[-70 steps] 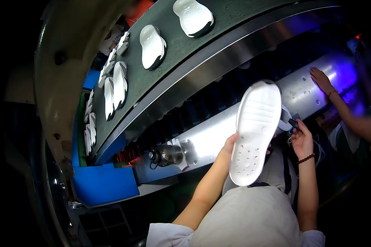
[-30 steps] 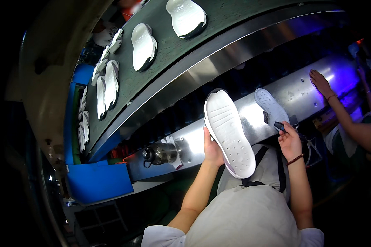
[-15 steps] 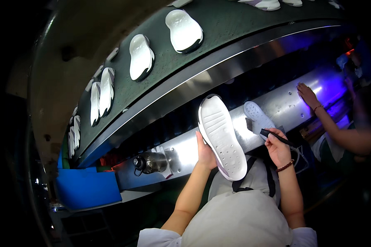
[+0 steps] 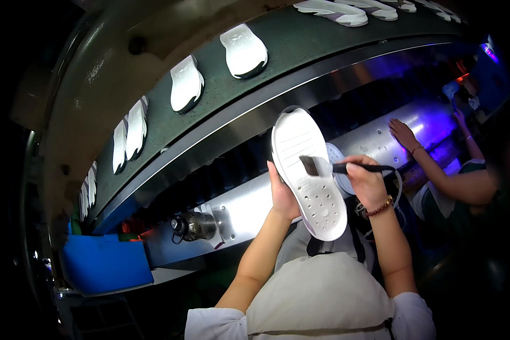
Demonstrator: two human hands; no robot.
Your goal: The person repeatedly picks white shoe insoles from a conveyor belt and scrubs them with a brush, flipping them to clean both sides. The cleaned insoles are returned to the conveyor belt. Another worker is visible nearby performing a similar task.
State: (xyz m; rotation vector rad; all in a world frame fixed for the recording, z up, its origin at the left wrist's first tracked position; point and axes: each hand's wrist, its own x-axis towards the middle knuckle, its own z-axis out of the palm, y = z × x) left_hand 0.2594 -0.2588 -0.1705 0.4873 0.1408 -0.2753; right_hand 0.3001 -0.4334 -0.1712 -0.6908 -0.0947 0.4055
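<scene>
My left hand (image 4: 284, 192) grips a white shoe sole (image 4: 303, 136) by its left edge, its hollow inner face turned up. That face has cross ridges at the far half and small holes at the near half. My right hand (image 4: 367, 182) is closed round the black handle of a brush (image 4: 341, 168), from which a thin cord or tube trails. The brush's flat dark bristles lie over the middle of the sole; contact seems likely. Partly hidden behind the held sole, a pale blue perforated piece (image 4: 335, 152) rests on the bench.
A metal bench (image 4: 368, 144) runs across ahead, with a dark bottle (image 4: 194, 226) at left. Beyond it, a green conveyor belt (image 4: 209, 85) bears several white soles (image 4: 243, 51). A blue bin (image 4: 107, 262) stands at far left. At right, a co-worker's hand (image 4: 403, 134) rests on the bench.
My right hand has brought the brush leftward and up from beside the sole to over its middle. The sole sits slightly farther from me. The whole view has shifted a little.
</scene>
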